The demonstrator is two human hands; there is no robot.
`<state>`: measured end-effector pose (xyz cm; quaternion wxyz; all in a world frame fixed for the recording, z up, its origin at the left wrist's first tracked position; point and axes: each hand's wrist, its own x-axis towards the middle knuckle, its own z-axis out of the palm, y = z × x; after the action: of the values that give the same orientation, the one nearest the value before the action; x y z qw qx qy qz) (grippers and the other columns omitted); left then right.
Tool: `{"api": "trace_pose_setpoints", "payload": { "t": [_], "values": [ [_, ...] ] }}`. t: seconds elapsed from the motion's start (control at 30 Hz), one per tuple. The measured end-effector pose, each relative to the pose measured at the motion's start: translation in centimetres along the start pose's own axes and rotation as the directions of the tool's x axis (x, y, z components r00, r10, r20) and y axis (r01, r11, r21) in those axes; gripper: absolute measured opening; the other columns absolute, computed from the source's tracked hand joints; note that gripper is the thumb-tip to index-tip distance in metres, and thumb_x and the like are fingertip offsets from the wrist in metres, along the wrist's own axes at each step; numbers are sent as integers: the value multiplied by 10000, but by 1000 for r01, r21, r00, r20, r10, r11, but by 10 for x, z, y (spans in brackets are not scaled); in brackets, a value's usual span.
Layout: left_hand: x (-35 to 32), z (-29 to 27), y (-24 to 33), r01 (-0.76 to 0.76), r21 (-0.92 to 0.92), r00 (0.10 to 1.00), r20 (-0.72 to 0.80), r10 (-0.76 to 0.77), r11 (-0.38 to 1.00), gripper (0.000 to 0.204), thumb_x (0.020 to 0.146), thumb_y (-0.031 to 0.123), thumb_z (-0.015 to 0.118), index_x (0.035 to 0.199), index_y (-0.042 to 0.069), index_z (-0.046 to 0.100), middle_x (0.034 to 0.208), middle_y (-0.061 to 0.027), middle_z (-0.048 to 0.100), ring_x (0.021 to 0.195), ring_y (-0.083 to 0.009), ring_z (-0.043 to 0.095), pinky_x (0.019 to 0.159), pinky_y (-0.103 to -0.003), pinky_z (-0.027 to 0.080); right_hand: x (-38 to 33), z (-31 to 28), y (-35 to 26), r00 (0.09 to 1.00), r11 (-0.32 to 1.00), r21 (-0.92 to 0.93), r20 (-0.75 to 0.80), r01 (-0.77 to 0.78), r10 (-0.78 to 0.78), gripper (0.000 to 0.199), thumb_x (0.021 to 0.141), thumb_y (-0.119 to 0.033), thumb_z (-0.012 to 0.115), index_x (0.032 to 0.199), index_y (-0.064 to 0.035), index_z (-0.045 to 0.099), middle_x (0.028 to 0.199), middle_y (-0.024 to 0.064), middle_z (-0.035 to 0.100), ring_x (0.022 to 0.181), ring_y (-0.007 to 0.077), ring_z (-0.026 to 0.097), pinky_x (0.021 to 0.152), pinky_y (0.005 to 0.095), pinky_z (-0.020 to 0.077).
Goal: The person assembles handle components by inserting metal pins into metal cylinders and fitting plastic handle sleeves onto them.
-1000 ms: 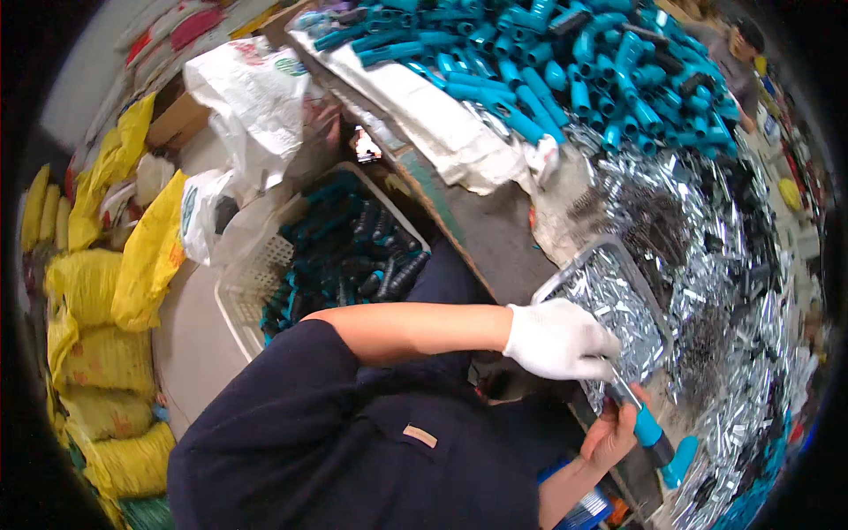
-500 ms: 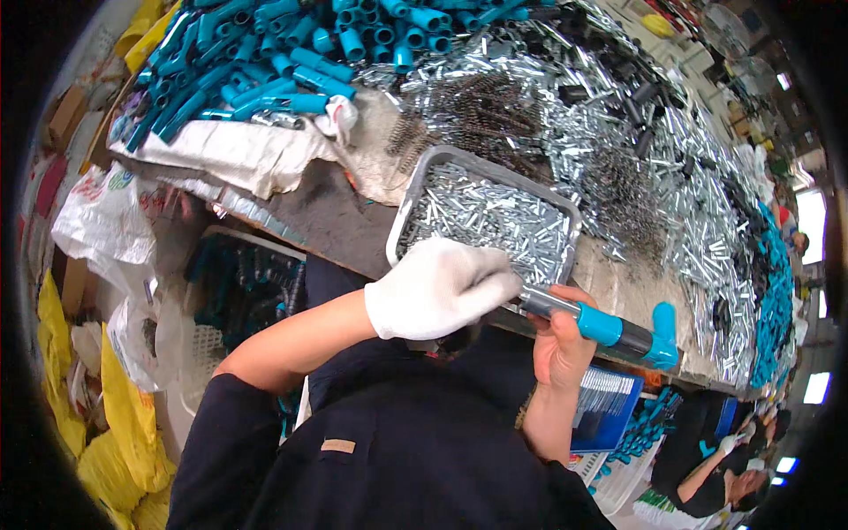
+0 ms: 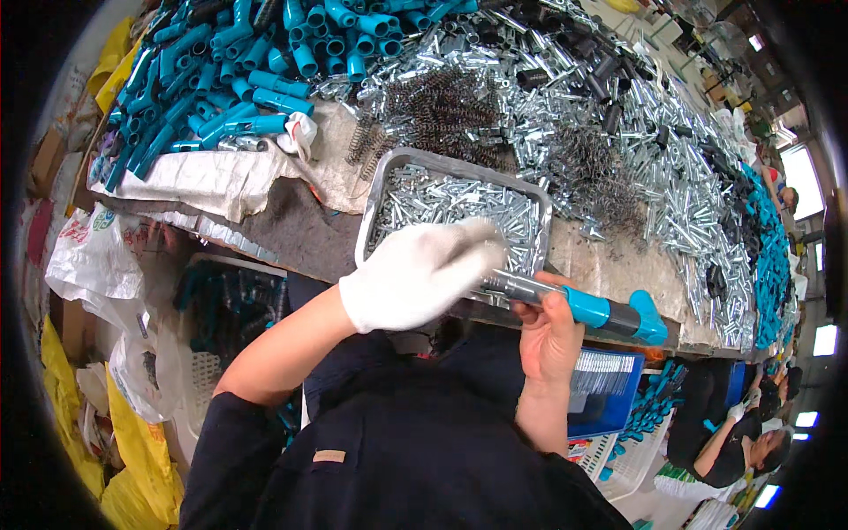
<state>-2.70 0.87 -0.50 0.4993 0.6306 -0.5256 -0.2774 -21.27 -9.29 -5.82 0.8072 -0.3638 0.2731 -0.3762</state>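
My bare right hand [image 3: 549, 331] is wrapped around a teal-and-black handle [image 3: 590, 309], whose metal tube points left and whose crosswise teal end points right. At the tube's left end is my left hand [image 3: 428, 272], in a white knit glove. Its fingers are bent and smeared by motion, so I cannot tell whether they pinch anything. Just beyond both hands, a grey-rimmed tray [image 3: 541, 205] holds many small silvery metal pins [image 3: 442, 196]. The gloved hand covers the tray's near left part and hides the very tip of the tube.
Teal handle parts [image 3: 283, 88] are heaped at the far left of the table. Dark springs [image 3: 442, 106] and loose metal rods [image 3: 698, 203] spread behind and right of the tray. Below the table edge stand a blue bin [image 3: 605, 397] and a white crate [image 3: 205, 375]. Another person [image 3: 742, 442] sits at right.
The view has shifted, so the table and tray sit further left. My left hand's fingers have lifted a little off the tube and blurred. The right hand keeps its hold on the handle.
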Motion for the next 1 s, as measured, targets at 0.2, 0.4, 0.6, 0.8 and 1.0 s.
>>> {"api": "trace_pose_setpoints", "payload": {
  "t": [0.2,0.4,0.6,0.8,1.0],
  "values": [
    [6,16,-10,-436,252,865,-147,480,864,337,932,293,531,1126,34,626,787,-178,653,736,-306,664,732,-373,512,3,-2,0,998,997,-77,-45,33,-37,281,863,-93,666,1088,56,587,1003,150,645,820,224,673,701,330,610],
    [8,24,-23,-402,321,879,-125,459,857,452,921,271,527,1317,54,543,809,-164,654,768,-284,661,752,-370,505,5,-2,2,998,994,-102,-53,35,-41,263,880,-95,650,1090,50,588,1021,151,640,826,217,670,689,313,608],
    [8,21,-18,13,77,999,37,-16,997,508,862,178,609,1344,46,518,939,-143,636,904,-254,627,826,-359,491,7,-1,3,997,991,-127,-54,42,-49,254,879,-108,659,1076,41,599,1018,138,646,835,198,670,695,307,606],
    [10,12,-7,192,-79,965,195,-174,978,625,826,160,645,1412,61,449,1078,-181,617,1006,-290,617,916,-384,479,10,-9,6,998,991,-132,-56,23,-31,243,883,-121,659,1073,22,606,1032,128,647,857,197,669,696,304,601],
    [0,25,-25,88,-107,996,2,-89,990,454,930,254,510,1328,37,536,1057,-255,663,981,-342,666,896,-401,498,11,-16,10,990,987,-154,-127,34,-54,303,885,-161,649,1111,35,603,1089,123,645,873,198,650,727,296,573]
  ]
}}
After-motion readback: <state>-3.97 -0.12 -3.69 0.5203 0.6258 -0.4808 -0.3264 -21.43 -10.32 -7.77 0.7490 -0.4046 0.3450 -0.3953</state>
